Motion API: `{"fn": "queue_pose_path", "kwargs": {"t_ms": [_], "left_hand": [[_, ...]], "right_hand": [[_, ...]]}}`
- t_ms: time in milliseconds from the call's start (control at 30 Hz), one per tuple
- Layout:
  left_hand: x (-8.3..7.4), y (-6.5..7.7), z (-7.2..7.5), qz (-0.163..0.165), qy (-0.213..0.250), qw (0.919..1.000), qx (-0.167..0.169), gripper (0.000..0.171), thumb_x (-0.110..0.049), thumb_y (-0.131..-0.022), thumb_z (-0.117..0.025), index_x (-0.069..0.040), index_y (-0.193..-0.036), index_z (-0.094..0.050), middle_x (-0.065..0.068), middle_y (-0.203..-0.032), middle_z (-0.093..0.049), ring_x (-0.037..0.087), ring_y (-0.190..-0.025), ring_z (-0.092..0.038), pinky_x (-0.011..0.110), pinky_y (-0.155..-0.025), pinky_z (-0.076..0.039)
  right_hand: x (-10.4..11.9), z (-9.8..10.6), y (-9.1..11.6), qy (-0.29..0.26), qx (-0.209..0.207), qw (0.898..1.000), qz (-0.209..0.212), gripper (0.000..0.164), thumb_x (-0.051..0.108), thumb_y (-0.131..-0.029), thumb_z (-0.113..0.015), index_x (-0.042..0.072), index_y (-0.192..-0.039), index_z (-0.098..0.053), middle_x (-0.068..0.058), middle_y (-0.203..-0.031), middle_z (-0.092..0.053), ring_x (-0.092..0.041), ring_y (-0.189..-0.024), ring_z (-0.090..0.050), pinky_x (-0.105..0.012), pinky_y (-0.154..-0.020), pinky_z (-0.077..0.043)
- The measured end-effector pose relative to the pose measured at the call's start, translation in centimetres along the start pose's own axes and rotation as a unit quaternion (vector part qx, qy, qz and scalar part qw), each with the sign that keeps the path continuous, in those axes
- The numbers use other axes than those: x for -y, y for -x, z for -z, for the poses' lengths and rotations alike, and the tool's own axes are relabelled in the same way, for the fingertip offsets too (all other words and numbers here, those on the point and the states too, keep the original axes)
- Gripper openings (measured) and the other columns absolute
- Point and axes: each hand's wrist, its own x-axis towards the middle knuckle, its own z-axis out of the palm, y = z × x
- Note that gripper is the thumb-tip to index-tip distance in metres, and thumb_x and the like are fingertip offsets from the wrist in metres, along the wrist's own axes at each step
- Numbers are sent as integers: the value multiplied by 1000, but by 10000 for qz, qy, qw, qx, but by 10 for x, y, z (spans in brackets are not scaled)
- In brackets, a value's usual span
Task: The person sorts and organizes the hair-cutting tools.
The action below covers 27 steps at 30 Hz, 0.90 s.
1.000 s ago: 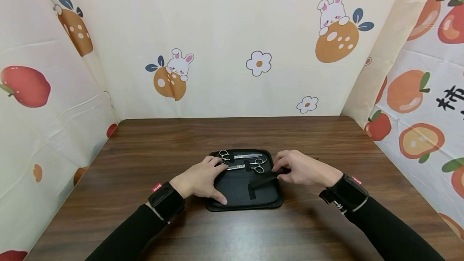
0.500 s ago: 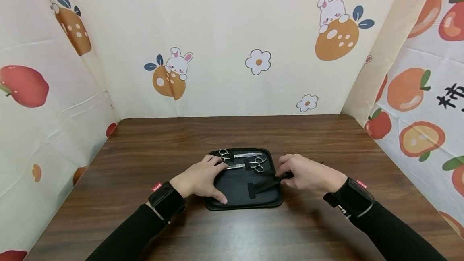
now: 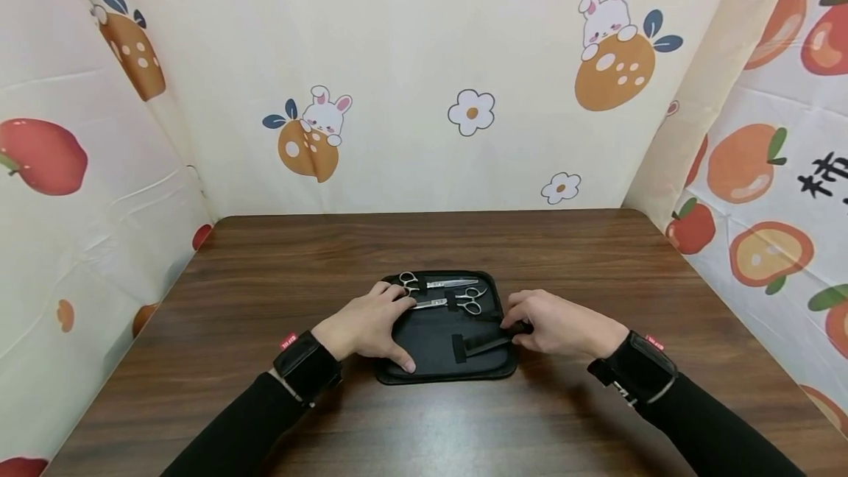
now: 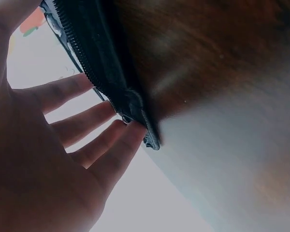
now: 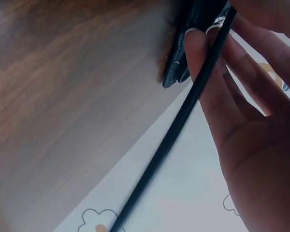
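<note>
In the lower middle of the head view, a black case lies open on the brown wooden table. The left hand rests at the left side of this case; its fingers are apart and only a little bent, and in the left wrist view they touch the edge with the zipper. The right hand is at the right side of the case, and its thumb and fingers pinch a black comb. The comb lies across the lower right part of the case, with its left end at a small black strap; I cannot tell whether this end is under the strap. In the right wrist view, a thin dark handle runs from the fingers down to the bottom edge.

In the upper part of the case there are two silver scissors, one pair above the other pair. Each wrist wears a black band. Behind the table, a pale cloth shows rabbits, fruits and flowers.
</note>
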Motion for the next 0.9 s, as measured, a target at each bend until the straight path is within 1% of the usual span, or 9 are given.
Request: {"fn": "queue_pose_path", "kwargs": {"t_ms": [133, 233, 433, 533, 633, 700, 900], "left_hand": [[0, 1, 0, -28, 9, 10000, -33, 103, -72, -57, -75, -16, -139, -48, 5, -138, -43, 23, -129, -33, 43, -91, -45], [0, 0, 0, -23, 9, 10000, -26, 104, -72, -57, -75, -16, -140, -47, 5, -139, -43, 23, -129, -33, 43, -92, -45], [0, 0, 0, 88, -10, 9999, 82, 105, -74, -57, -74, -17, -141, -46, 5, -141, -40, 24, -131, -31, 44, -93, -44], [1, -1, 0, 129, -6, 9999, 99, 105, -73, -56, -74, -18, -141, -46, 5, -141, -40, 24, -131, -31, 44, -93, -44], [1, -1, 0, 125, -5, 9999, 76, 105, -73, -56, -75, -18, -141, -46, 5, -140, -41, 24, -131, -31, 44, -93, -44], [1, -1, -1, 119, -7, 9999, 64, 105, -73, -56, -75, -18, -140, -46, 4, -140, -42, 24, -130, -31, 44, -92, -44], [-1, -2, 0, 123, 28, 9999, 49, 104, -72, -56, -76, -17, -139, -48, 3, -137, -43, 24, -129, -32, 43, -92, -44]], "right_hand": [[-2, -3, 0, 27, -36, 10000, -88, 19, 14, -80, -75, 14, -98, -74, 10, -90, -54, -8, -80, -54, -21, -69, -46], [-3, -5, -1, -15, -11, 9999, -162, 19, 14, -80, -75, 14, -99, -74, 11, -91, -55, -8, -80, -55, -21, -70, -47], [-2, -7, -1, -91, -19, 9999, -132, 19, 14, -81, -75, 12, -99, -74, 9, -92, -57, -8, -82, -56, -23, -71, -48], [0, -7, -1, -294, 119, 9994, -144, 19, 14, -81, -75, 11, -100, -74, 8, -92, -57, -10, -80, -56, -22, -69, -47], [0, -8, -1, -550, 329, 9977, -234, 19, 13, -82, -74, 10, -101, -74, 8, -93, -57, -11, -80, -57, -21, -68, -47], [-1, -8, -1, -622, 422, 9967, -292, 20, 13, -82, -74, 11, -101, -74, 8, -95, -57, -11, -80, -57, -21, -68, -47], [-1, -7, 0, -704, 382, 9965, -235, 19, 11, -81, -73, 11, -101, -74, 9, -95, -58, -11, -79, -57, -21, -68, -47]]}}
